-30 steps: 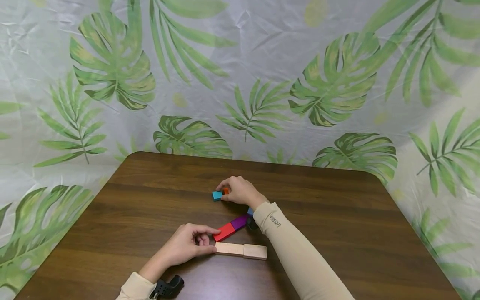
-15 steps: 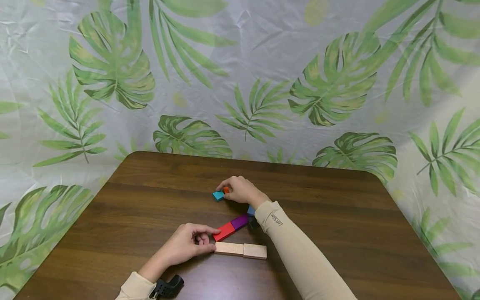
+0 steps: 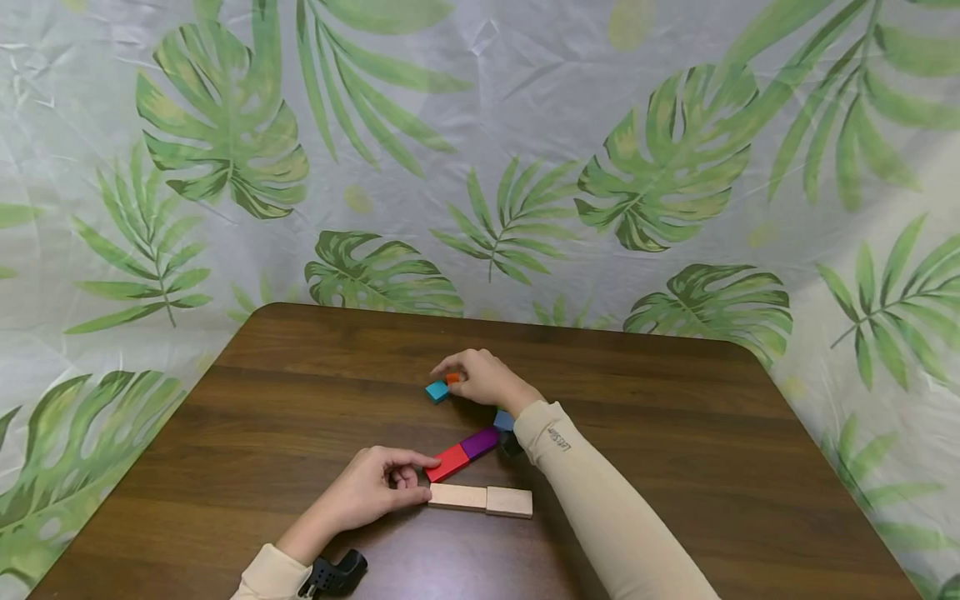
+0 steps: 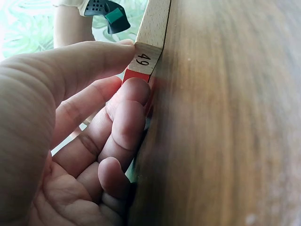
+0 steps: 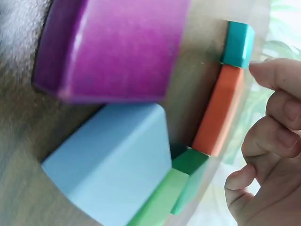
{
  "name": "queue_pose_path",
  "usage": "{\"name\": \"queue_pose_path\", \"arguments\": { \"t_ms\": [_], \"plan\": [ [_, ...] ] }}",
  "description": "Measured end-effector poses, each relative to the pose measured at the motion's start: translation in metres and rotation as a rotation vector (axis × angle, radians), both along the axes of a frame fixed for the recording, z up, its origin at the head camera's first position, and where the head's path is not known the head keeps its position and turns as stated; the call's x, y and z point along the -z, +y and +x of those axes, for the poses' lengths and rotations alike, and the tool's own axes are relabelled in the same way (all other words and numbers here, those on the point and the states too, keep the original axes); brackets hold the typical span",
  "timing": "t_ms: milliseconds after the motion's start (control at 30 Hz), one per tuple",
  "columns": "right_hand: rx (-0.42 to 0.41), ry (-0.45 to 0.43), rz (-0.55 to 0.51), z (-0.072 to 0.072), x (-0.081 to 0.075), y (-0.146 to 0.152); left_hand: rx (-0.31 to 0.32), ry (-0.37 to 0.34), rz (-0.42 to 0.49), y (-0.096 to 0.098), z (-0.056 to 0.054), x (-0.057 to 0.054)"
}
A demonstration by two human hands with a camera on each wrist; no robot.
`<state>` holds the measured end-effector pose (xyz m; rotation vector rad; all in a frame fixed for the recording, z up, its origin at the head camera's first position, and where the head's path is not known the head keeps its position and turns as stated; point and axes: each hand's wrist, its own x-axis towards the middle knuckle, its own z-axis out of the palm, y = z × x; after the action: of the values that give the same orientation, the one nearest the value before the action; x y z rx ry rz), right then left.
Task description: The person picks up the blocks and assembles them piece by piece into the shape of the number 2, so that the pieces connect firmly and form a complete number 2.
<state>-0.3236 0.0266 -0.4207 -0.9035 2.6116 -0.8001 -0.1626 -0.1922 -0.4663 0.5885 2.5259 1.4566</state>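
My left hand (image 3: pixel 375 490) lies low on the table, its thumb tip at the end of a plain wooden block (image 3: pixel 459 497) and its index fingertip on a red block (image 3: pixel 447 463). Dark printed digits mark the wooden block's end in the left wrist view. Farther off, my right hand (image 3: pixel 487 383) arches over an orange block (image 3: pixel 452 379); a fingertip touches or nearly meets the small teal block (image 5: pixel 237 44) at its end. Purple (image 3: pixel 480 442) and light blue (image 3: pixel 504 421) blocks continue from the red one. Two green blocks (image 5: pixel 190 174) follow in the right wrist view, largely hidden from the head.
A second plain wooden block (image 3: pixel 510 502) extends the first one's row to the right. The brown wooden table (image 3: pixel 675 467) ends at a leaf-patterned cloth (image 3: pixel 480 167) behind. A black wrist mount (image 3: pixel 336 575) sits below my left hand.
The teal block has turned and shifted slightly right against the orange one. My right forearm has moved a little rightward, showing more of the light blue block. The left hand has stayed in place.
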Motion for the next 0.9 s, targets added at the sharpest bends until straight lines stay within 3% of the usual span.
{"name": "queue_pose_path", "arguments": {
  "t_ms": [400,900],
  "plan": [
    [-0.004,-0.025,-0.112,-0.005,-0.017,0.020,-0.001,-0.011,0.020,0.000,0.001,-0.001],
    [0.009,-0.008,-0.177,0.011,-0.033,0.047,-0.007,-0.032,-0.002,0.001,0.001,-0.001]
  ]
}}
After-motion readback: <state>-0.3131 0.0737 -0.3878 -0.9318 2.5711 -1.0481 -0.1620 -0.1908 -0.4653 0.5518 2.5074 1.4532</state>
